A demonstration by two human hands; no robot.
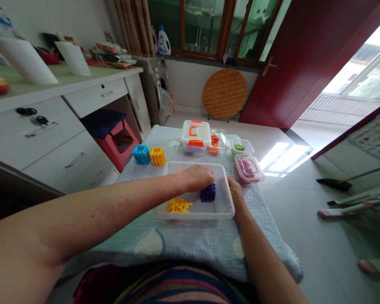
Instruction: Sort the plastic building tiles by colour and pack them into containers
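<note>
A clear plastic box (193,215) stands open in front of me on the cloth-covered table. My left hand (199,177) reaches into it, fingers curled down over a purple interlocking-block cube (208,193); the fingertips are hidden. Loose yellow interlocking pieces (179,205) lie in the box's near left corner. At the box's right wall, my right hand (236,193) is closed on the side, its fingers mostly out of sight. Beyond the box's far left corner sit a blue block cube (141,155) and a yellow block cube (158,156), side by side.
A lidded box with orange latches (195,134) stands behind the open box. To its right are orange pieces (213,145), a clear tub with a green piece (240,147), and a lidded tub of pink pieces (248,169). A red stool (117,139) is left of the table.
</note>
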